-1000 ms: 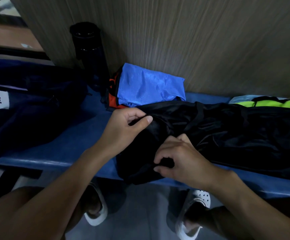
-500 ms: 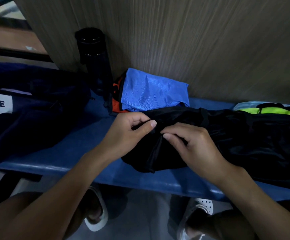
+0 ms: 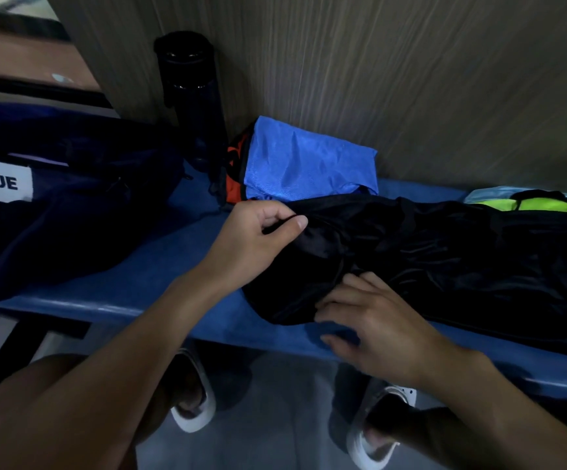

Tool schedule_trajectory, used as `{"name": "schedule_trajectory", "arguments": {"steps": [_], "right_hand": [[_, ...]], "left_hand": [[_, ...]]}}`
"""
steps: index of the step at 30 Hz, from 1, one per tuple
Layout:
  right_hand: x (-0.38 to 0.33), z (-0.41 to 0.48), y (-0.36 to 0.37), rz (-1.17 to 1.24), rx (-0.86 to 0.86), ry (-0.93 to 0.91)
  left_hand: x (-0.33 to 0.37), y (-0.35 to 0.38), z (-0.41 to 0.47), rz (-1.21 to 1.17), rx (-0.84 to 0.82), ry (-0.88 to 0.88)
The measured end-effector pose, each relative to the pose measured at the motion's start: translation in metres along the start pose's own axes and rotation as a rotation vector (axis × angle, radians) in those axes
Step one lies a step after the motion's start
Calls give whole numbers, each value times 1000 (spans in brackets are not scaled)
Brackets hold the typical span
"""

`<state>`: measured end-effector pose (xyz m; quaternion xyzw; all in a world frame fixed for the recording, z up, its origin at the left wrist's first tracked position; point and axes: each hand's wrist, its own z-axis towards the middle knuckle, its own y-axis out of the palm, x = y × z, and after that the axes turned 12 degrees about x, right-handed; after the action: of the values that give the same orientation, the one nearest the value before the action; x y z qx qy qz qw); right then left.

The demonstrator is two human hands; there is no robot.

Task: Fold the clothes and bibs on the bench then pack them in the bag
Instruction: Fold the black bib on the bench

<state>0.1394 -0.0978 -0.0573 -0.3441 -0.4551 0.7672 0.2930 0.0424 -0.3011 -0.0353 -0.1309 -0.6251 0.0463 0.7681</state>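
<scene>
While the black garment [image 3: 444, 259] lies stretched along the blue bench [image 3: 160, 286], its left end is under both hands. Left hand [image 3: 255, 242]: thumb and forefinger clenched on the upper corner of the cloth, lifted slightly. Right hand [image 3: 373, 327]: fingers spread and released, resting at the lower hem near the bench's front edge; whether any cloth is caught beneath cannot be told.

Risk, as judged: the fabric looks slick and loosely bunched, so a fold drawn from one pinched corner may skew or slide, and the hem nearest the front edge could slip off toward the floor.

Adjacent items: folded blue bib [image 3: 309, 161] over an orange piece [image 3: 234, 174], touching the garment's far edge and likely to be dragged. Neon-green item [image 3: 553, 206] partly under the garment's right end. Black bottle [image 3: 190, 96] upright against the wall. Navy bag [image 3: 71, 205] at left, well apart; the pile and bottle do not block it.
</scene>
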Motion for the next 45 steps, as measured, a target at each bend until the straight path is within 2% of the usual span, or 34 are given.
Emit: {"name": "schedule_trajectory", "arguments": {"steps": [2, 8, 11, 15, 19, 24, 30, 34, 37, 42, 45], "right_hand": [[7, -4, 13, -66, -39, 10], [11, 5, 25, -91, 41, -18], [8, 7, 17, 68, 92, 84], [-3, 12, -10, 285, 252, 221], [-12, 20, -43, 589, 374, 344], [-2, 26, -42, 580, 450, 415], [7, 36, -24, 403, 508, 321], [10, 41, -18, 419, 505, 353], [9, 46, -15, 397, 563, 373], [16, 43, -14, 480, 494, 461], [20, 43, -15, 364, 453, 375]], "left_hand": [[0, 2, -1, 5, -4, -3], [0, 3, -1, 39, -13, -11], [2, 3, 0, 55, -11, -17], [6, 4, 2, 55, -10, -6], [13, 4, 0, 29, -32, 30], [18, 5, -5, 45, -91, 52], [22, 5, -9, 15, -127, 48], [24, 3, -9, -1, -146, 57], [24, 2, -9, -47, -189, 23], [16, -1, -9, -49, -221, 6], [15, 0, -3, 45, -171, 58]]}}
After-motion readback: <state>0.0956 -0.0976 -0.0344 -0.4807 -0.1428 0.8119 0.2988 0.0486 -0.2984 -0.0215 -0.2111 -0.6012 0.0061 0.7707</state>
